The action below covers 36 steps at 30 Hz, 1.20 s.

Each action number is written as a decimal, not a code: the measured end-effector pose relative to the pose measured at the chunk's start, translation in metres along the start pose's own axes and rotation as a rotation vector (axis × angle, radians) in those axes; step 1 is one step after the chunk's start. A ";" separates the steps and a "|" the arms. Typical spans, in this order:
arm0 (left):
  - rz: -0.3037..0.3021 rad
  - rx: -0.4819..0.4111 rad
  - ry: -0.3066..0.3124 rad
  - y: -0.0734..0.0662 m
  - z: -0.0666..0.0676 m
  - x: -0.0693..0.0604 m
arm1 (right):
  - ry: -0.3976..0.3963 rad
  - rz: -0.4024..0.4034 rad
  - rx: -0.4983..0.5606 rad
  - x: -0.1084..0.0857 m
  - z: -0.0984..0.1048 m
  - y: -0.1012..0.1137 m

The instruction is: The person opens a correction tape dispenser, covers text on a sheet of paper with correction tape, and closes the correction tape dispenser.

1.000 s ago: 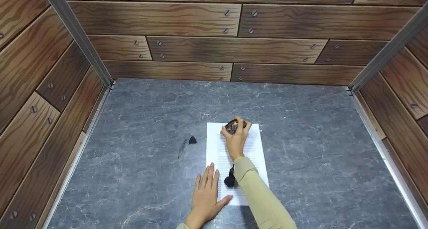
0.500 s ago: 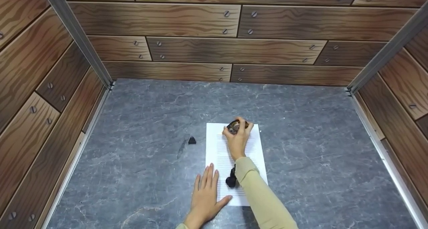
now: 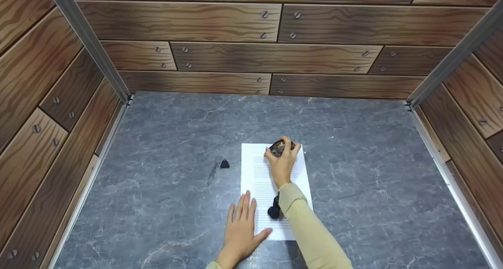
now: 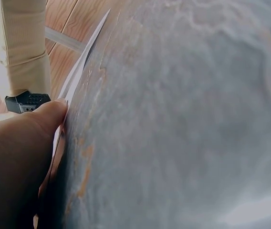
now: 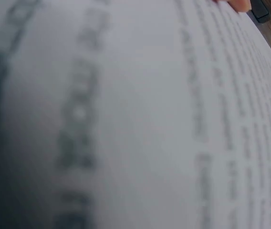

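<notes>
A printed sheet of paper (image 3: 249, 171) lies on the grey marbled tabletop. Near its top edge my right hand (image 3: 282, 163) grips a dark, shiny rounded object (image 3: 276, 147) with brownish glints, fingers and thumb curled around its sides. The object's exact kind is unclear, and the hand covers part of it. Flat on the sheet's lower left edge rests my left hand (image 3: 241, 231), fingers straight and thumb spread over the paper. In the left wrist view that thumb (image 4: 49, 114) touches the paper's edge. Blurred printed text (image 5: 78, 114) fills the right wrist view.
A small black triangular piece (image 3: 224, 164) stands on the tabletop (image 3: 177, 135) left of the sheet. Below the right wrist hangs a black device (image 3: 274, 211) over the paper. Wood-patterned walls (image 3: 228, 57) enclose the table at the back and both sides.
My right hand has slid a little to the right along the top of the sheet with the dark rounded object. The left hand stays in place.
</notes>
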<state>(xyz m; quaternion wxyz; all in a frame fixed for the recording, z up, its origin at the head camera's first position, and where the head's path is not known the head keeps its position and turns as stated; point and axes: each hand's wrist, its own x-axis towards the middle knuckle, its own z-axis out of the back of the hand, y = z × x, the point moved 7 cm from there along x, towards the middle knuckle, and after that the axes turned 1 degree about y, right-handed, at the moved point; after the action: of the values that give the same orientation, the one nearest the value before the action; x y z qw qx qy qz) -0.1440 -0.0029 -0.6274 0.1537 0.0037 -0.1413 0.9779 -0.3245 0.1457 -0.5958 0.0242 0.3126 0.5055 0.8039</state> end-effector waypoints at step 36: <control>0.014 -0.023 0.055 0.002 -0.003 0.000 | -0.011 -0.046 0.006 0.008 0.022 -0.013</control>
<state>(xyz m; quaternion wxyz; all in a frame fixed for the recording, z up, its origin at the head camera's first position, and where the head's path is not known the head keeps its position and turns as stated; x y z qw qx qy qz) -0.1448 -0.0035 -0.6304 0.1506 -0.0261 -0.1481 0.9771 -0.3233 0.1722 -0.5965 0.0444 0.3056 0.5148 0.7998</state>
